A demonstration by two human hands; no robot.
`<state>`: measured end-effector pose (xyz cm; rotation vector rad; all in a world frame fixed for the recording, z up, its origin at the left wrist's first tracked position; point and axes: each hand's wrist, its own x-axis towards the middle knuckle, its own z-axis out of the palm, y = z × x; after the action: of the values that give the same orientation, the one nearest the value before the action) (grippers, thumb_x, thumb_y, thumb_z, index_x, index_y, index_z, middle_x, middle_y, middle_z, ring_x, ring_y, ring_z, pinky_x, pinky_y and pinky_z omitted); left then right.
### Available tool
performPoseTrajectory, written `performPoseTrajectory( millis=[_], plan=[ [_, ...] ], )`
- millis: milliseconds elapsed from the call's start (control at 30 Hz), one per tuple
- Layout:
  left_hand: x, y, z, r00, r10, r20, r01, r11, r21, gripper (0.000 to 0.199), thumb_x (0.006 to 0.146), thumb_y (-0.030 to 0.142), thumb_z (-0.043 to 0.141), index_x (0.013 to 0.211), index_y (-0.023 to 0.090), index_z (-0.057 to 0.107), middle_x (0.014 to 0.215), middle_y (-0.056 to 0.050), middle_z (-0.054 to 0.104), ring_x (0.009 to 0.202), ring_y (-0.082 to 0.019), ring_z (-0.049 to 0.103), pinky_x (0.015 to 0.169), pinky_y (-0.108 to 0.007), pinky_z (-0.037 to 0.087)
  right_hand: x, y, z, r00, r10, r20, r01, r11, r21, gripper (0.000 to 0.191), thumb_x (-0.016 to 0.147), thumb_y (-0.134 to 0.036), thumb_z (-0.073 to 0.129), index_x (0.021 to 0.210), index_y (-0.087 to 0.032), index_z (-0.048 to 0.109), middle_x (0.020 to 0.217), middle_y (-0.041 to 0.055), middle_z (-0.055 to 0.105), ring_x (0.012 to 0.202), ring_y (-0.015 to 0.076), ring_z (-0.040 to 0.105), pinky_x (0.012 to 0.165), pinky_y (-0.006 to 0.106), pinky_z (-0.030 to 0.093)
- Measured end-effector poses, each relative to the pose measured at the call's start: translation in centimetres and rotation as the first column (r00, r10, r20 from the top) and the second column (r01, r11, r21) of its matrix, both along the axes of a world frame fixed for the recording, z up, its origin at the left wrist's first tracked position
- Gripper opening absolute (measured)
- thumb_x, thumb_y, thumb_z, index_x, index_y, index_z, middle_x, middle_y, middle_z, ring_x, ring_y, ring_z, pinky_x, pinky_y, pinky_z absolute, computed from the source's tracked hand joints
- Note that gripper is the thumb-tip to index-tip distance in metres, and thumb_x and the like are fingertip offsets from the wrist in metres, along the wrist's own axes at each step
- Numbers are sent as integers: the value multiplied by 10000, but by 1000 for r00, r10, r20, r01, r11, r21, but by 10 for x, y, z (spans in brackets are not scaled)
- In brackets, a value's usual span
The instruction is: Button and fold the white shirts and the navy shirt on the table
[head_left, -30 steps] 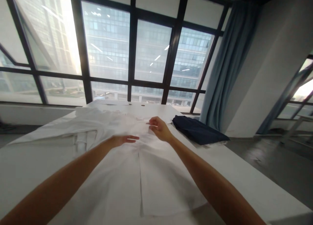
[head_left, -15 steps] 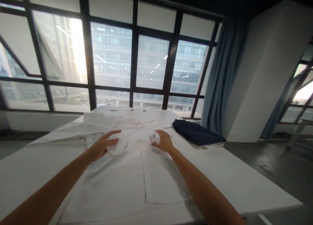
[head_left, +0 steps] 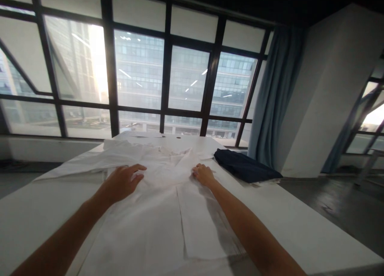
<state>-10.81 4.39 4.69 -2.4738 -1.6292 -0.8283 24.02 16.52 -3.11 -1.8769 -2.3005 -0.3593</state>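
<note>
One white cloth garment, bare left hand and bare right hand at its sides

We see the garment lying on a broad, smooth white table, straight ahead and partly between both forearms. Rumpled collar-like end is far off, toward the windows; lower body spreads toward us and runs out at the bottom of the view. One long sleeve-like stretch reaches out left across the tabletop. Thin dark edge line runs down the body, right of its middle.

Left hand: at the garment's left side, fingers spread, thumb apart from forefinger with an open gap. We can't tell if its underside touches cloth. Right hand: at the garment's right side, fingers curled downward at the fabric; we can't tell whether they pinch it or just rest there.

Beyond the right hand, we log a folded dark navy cloth pile on the table's right side, well apart from the fingers. Behind: black-framed glass windows, a pleated blue-grey fabric curtain, a thick pale pillar. Shiny grey floor at right.
</note>
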Motion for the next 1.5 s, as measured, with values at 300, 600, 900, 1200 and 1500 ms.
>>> performPoseTrajectory(
  millis=[300, 600, 900, 1200, 1500],
  plan=[
    [-25, 26, -27, 992, 30, -127, -84, 887, -454, 314, 757, 328, 561, 995, 191, 714, 990, -90, 713, 932, -248, 653, 818, -324, 493, 17, 15, -16, 937, -62, -345, 129, 976, 177, 259, 984, -260, 403, 1067, -178, 635, 1125, 83, 606, 956, 164, 581, 778, 242, 392],
    [8, -7, -34, 906, -352, -236, 184, 829, -529, 442, 640, 409, 707, 1027, 201, 661, 1147, -99, 611, 1068, -281, 559, 917, -370, 437, 30, 16, -26, 939, -139, -316, 168, 983, 69, 198, 892, -317, 554, 1010, -187, 647, 1090, 78, 643, 967, 193, 589, 780, 255, 376],
    [9, 12, -28, 818, 1, 576, 360, 779, -513, 494, 784, 619, 447, 1004, 194, 568, 810, -45, 627, 710, -193, 609, 564, -274, 484, 36, 22, -27, 945, -190, -266, 216, 973, 74, 282, 916, -250, 479, 1156, -203, 620, 1097, 86, 649, 1045, 214, 553, 851, 287, 371],
    [-23, 10, -33, 993, 30, 114, 91, 424, -901, 739, 649, 535, 651, 1252, 134, 504, 648, -91, 689, 524, -229, 647, 419, -244, 432, 40, 26, -26, 941, -286, -179, 280, 958, -58, 321, 959, -280, 394, 1184, -219, 614, 1212, 125, 544, 1087, 241, 531, 863, 328, 412],
    [-5, 39, -54, 993, 27, 115, 48, 802, -596, 533, 763, 534, 495, 1134, 161, 579, 830, -67, 708, 736, -207, 651, 587, -260, 473, 46, 36, -15, 986, -131, -107, 134, 991, 21, 274, 936, -133, 413, 1003, -150, 677, 1102, 143, 598, 978, 216, 584, 805, 300, 418]
  ],
)
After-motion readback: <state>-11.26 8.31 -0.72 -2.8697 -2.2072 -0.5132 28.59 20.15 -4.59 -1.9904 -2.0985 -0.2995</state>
